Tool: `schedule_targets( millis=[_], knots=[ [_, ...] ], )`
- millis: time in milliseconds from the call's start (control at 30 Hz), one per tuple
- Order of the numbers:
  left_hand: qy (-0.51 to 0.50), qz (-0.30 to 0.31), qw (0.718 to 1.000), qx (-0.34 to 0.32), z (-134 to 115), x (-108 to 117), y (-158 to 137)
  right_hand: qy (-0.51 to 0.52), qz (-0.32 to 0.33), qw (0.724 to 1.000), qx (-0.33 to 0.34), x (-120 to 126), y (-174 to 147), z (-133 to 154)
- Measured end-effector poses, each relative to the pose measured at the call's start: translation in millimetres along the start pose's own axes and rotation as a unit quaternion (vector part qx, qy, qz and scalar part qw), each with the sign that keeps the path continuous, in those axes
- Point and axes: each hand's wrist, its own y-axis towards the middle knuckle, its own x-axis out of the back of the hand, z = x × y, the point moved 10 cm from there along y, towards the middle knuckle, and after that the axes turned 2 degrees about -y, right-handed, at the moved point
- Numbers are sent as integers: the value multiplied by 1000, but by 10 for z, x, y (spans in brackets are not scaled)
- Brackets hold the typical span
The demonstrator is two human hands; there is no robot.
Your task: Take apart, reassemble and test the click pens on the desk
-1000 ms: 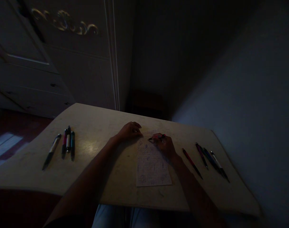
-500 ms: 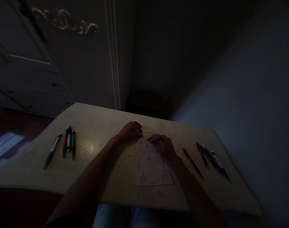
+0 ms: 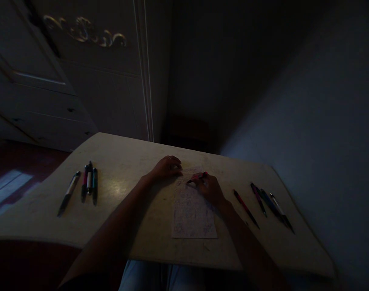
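Note:
A sheet of paper (image 3: 195, 214) covered with handwriting and small drawings lies on the pale table. My right hand (image 3: 211, 189) is closed around a red and black pen (image 3: 199, 177), whose dark tip points left over the upper part of the sheet. Whether the tip touches the paper is too dim to tell. At the sheet's upper left corner rests my left hand (image 3: 167, 166), its fingers loosely curved and the thumb apart, holding nothing. To the right of my right forearm lies another red and black pen (image 3: 246, 208).
Several pens, one of them purple (image 3: 258, 199) and one white and black (image 3: 281, 212), lie at the table's (image 3: 124, 153) right. More pens, including a teal one (image 3: 95, 186) and a white one (image 3: 68, 193), lie at the left. A cabinet (image 3: 112, 97) and a wall (image 3: 323, 141) stand beyond.
The pen in my right hand has tilted, its tip now slightly lower and further left. The paper's lower end has shifted a little left. My left hand stays in place.

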Motion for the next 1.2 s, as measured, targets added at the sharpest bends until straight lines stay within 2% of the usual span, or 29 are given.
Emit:
schedule_targets(
  millis=[67, 200, 333, 467, 600, 733, 867, 1000, 1200],
  knots=[
    [0, 0, 1000, -2, 1, -3, -1, -17, -7, 1000, 3, 22, 3, 4],
    [2, -7, 1000, -5, -9, 10, 1, -12, 28, 999, 22, -50, -6, 40],
    [4, -6, 1000, -11, -28, 15, 3, -75, -8, 997, 13, 17, -13, 31],
    [4, -5, 1000, -12, -17, 15, 4, -48, 29, 998, 13, -50, -16, 24],
    [6, -4, 1000, -18, -17, 10, 5, -66, -11, 998, 4, 56, -9, 8],
    [4, -6, 1000, -16, -13, 14, 5, -27, 25, 999, 3, 10, -6, 2],
    [2, -9, 1000, -22, -24, 15, 8, -42, 3, 999, -3, 69, -7, -20],
    [4, -12, 1000, -20, -21, 16, 10, -25, 35, 999, -2, 9, -16, -37],
    [-7, -22, 1000, -21, 14, 15, 11, -49, 2, 999, -14, 75, -18, -96]
  ],
)
